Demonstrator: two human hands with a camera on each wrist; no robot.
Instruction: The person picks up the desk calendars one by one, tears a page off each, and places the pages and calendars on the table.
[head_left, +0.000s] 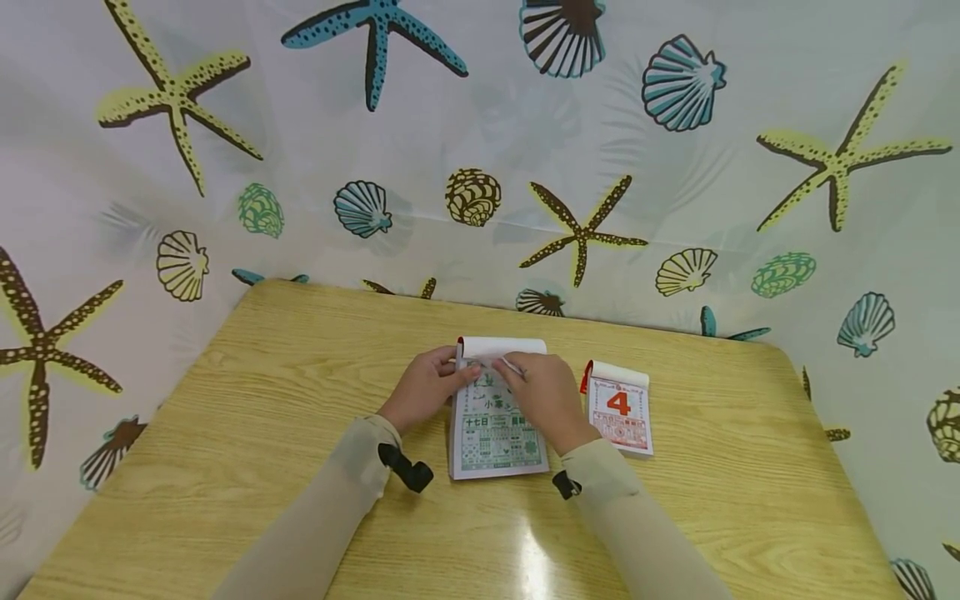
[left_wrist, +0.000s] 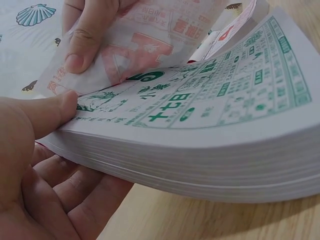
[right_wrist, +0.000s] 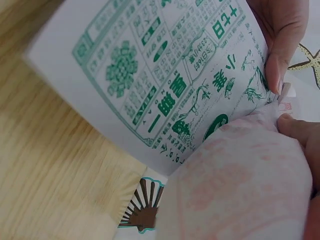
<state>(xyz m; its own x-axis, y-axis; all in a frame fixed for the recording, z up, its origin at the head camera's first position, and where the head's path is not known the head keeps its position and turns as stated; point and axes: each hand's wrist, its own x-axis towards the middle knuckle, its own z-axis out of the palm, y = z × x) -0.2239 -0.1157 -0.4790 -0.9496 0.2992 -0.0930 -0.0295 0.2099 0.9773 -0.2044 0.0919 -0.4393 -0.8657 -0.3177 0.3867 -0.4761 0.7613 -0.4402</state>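
Note:
A thick tear-off calendar lies in the middle of the table, its top sheet printed in green. My left hand grips its upper left edge. In the left wrist view the thumb presses on the green sheet and the other fingers curl underneath the pad. My right hand is over the calendar's upper part, pinching a thin, red-printed page. That page is bent up and crumpled near the binding, with the green sheet showing below it. A white flap is at the calendar's top.
A smaller calendar with a red 4 lies just right of my right hand, its white flap folded back. The wood-grain table meets a cloth patterned with shells and starfish behind it and at its sides.

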